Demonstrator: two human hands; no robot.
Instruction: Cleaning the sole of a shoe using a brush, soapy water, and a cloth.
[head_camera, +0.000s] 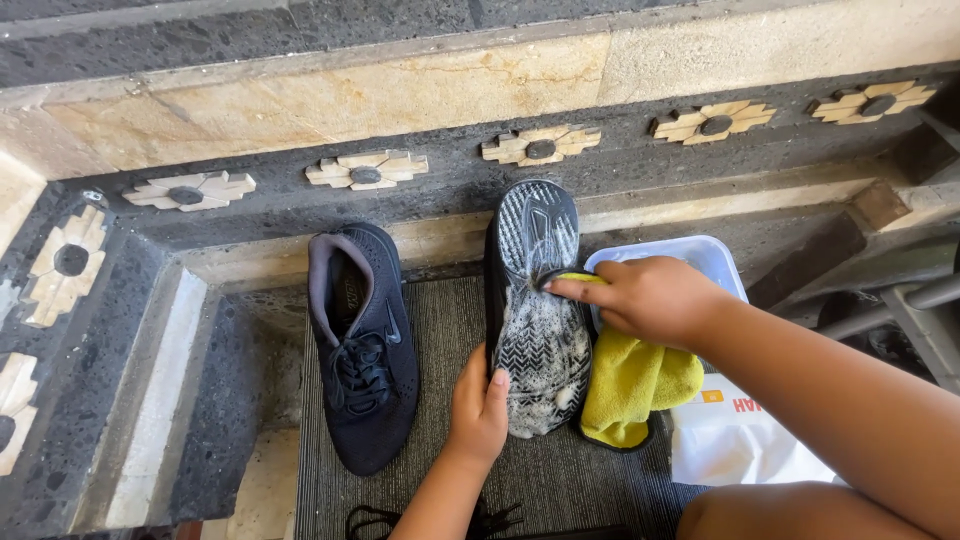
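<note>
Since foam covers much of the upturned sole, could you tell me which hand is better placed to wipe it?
Probably the right hand: it presses the yellow cloth on the sole, while the left hand steadies the shoe's edge.

The upturned shoe (535, 310) lies between my hands, on the mat (560, 480). Its mate (362, 345) sits left; the tub (680, 262) and cloth (635, 385) lie right.

A second black shoe (362, 345) stands beside a white tub (700, 255).

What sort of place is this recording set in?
Probably an outdoor step or porch at a house, used here as a shoe-washing spot. A dark stone wall with tan flower inlays runs behind a grey mat, where a soapy sole and a plastic tub sit.
</note>
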